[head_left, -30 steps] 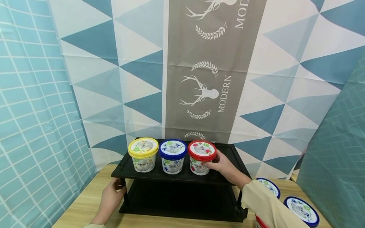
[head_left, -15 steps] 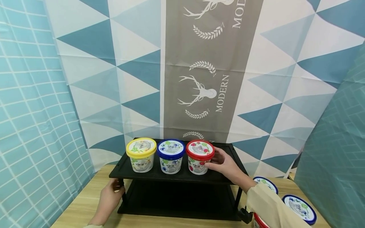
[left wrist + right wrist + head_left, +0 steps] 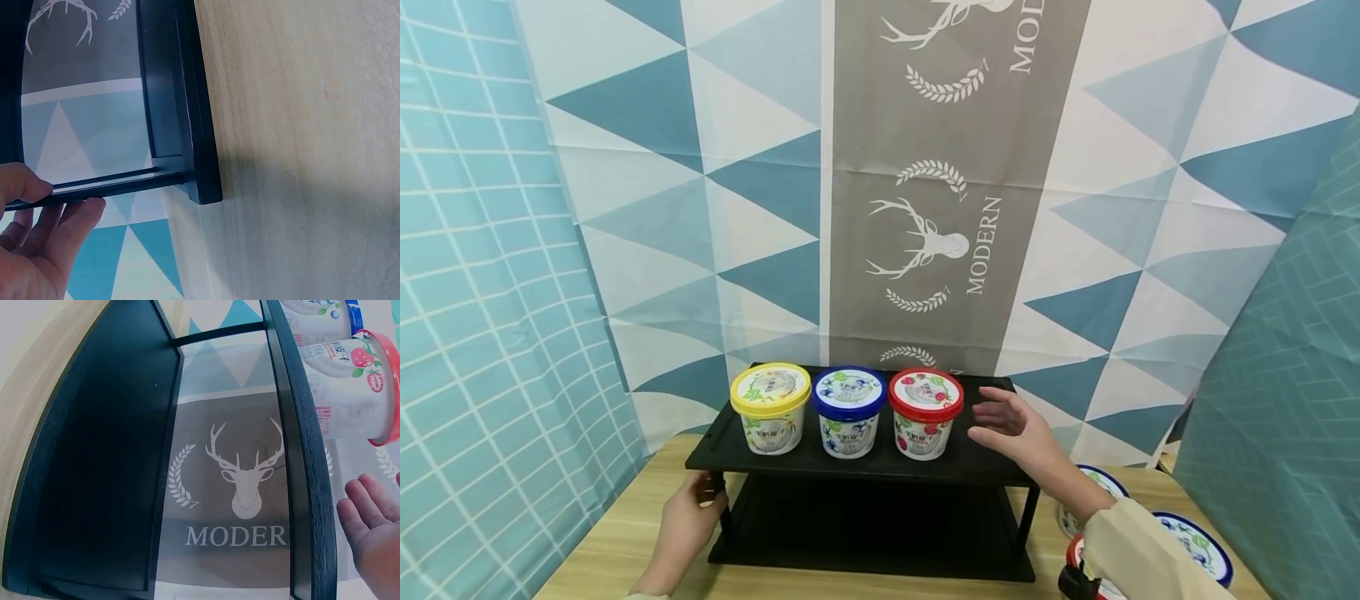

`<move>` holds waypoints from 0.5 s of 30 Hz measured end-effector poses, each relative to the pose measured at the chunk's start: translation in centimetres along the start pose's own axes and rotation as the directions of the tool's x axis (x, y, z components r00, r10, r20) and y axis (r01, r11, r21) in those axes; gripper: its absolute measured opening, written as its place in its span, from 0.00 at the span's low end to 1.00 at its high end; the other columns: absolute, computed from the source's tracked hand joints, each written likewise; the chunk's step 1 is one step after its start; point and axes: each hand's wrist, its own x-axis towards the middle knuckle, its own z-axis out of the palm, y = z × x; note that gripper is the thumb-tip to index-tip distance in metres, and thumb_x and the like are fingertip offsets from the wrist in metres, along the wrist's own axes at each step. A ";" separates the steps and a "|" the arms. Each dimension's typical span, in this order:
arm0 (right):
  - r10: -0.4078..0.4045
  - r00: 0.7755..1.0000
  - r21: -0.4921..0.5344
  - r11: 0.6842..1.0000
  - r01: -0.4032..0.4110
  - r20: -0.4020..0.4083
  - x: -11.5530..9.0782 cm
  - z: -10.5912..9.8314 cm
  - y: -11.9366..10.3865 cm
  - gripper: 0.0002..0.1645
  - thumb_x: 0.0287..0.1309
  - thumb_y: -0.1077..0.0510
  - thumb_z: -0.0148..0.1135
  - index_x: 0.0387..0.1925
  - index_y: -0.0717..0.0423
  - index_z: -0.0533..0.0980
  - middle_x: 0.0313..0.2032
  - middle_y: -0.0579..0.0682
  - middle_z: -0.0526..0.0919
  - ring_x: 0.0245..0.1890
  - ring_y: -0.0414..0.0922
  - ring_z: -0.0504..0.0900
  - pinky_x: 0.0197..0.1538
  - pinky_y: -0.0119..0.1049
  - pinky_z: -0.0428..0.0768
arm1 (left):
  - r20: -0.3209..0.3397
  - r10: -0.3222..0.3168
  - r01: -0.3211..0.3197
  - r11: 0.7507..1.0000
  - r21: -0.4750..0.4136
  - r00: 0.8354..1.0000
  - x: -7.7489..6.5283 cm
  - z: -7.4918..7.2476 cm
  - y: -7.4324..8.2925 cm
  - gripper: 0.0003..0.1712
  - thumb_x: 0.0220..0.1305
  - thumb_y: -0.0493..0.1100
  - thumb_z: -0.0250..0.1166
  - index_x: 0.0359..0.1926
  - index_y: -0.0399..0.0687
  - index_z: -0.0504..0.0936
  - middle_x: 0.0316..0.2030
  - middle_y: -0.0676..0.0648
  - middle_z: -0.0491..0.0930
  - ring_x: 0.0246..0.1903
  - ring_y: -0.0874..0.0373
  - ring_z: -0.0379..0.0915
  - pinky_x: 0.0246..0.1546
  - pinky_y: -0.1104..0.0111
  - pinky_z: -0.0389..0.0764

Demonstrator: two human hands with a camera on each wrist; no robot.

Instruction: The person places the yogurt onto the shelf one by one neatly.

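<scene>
Black two-tier rack (image 3: 872,527), a left post (image 3: 137,183) pinched by thumb and fingers of the left hand (image 3: 687,512); tubs (image 3: 1202,546), apparently three, partly hidden about the right sleeve (image 3: 1138,554). Red-lidded tub (image 3: 925,414), upright on the top shelf (image 3: 977,468), just left of the right hand (image 3: 1021,429), which stands apart, thumb parted from extended fingers. Alongside, leftward: blue-lidded tub (image 3: 849,412), yellow-lidded tub (image 3: 772,408); behind, patterned cloth (image 3: 895,187).

Left hand (image 3: 688,518) pinching, thumb opposite fingers — right hand (image 3: 1027,435) relaxed, thumb and fingers apart.
</scene>
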 end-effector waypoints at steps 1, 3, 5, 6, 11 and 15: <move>-0.008 1.000 -0.004 1.000 0.008 0.003 -0.2 -0.2 0.0 0.33 0.50 0.53 0.61 0.58 0.47 0.60 0.53 0.58 0.72 0.53 0.52 0.73 0.51 0.39 0.76 | 0.002 0.002 -0.002 1.000 0.000 1.000 0.0 0.0 -0.1 0.22 0.54 0.35 0.54 0.51 0.35 0.66 0.44 0.30 0.74 0.43 0.40 0.74 0.38 0.58 0.78; -0.007 1.000 -0.015 1.000 0.008 0.010 -0.6 -0.5 -0.1 0.34 0.51 0.52 0.61 0.59 0.46 0.60 0.53 0.58 0.72 0.53 0.53 0.72 0.51 0.38 0.76 | 0.011 -0.001 0.001 1.000 0.002 1.000 0.0 0.1 -0.2 0.22 0.55 0.35 0.54 0.52 0.35 0.66 0.45 0.29 0.74 0.43 0.39 0.73 0.37 0.58 0.78; 0.011 1.000 -0.018 1.000 -0.011 0.011 -0.9 -0.7 -0.2 0.34 0.50 0.50 0.61 0.59 0.44 0.59 0.54 0.57 0.71 0.54 0.52 0.71 0.51 0.37 0.75 | 0.019 -0.007 0.007 1.000 0.004 1.000 0.0 0.1 -0.3 0.22 0.56 0.36 0.53 0.53 0.36 0.66 0.45 0.30 0.73 0.43 0.40 0.73 0.37 0.59 0.78; 0.019 1.000 -0.022 1.000 -0.019 0.009 -1.1 -0.8 -0.2 0.34 0.50 0.50 0.61 0.59 0.44 0.59 0.54 0.56 0.71 0.54 0.52 0.71 0.52 0.38 0.75 | 0.021 -0.005 0.005 1.000 0.004 1.000 0.1 0.1 -0.3 0.22 0.55 0.36 0.54 0.52 0.35 0.66 0.45 0.30 0.73 0.43 0.39 0.73 0.37 0.58 0.78; 0.026 1.000 -0.071 0.997 -0.027 -0.010 -1.8 -1.5 0.1 0.35 0.50 0.47 0.60 0.59 0.42 0.59 0.54 0.54 0.71 0.54 0.50 0.71 0.54 0.41 0.73 | 0.008 0.000 0.000 1.000 0.002 1.000 0.1 0.0 -0.3 0.21 0.55 0.36 0.54 0.52 0.36 0.66 0.45 0.30 0.74 0.43 0.40 0.73 0.37 0.58 0.78; 0.001 0.999 -0.115 0.993 -0.005 -0.033 -2.4 -2.1 0.5 0.35 0.51 0.48 0.60 0.60 0.44 0.58 0.54 0.55 0.71 0.54 0.51 0.71 0.52 0.32 0.74 | 0.002 0.006 -0.006 1.000 -0.002 1.000 0.0 0.0 -0.2 0.20 0.55 0.36 0.53 0.51 0.35 0.67 0.44 0.30 0.74 0.43 0.40 0.73 0.38 0.58 0.78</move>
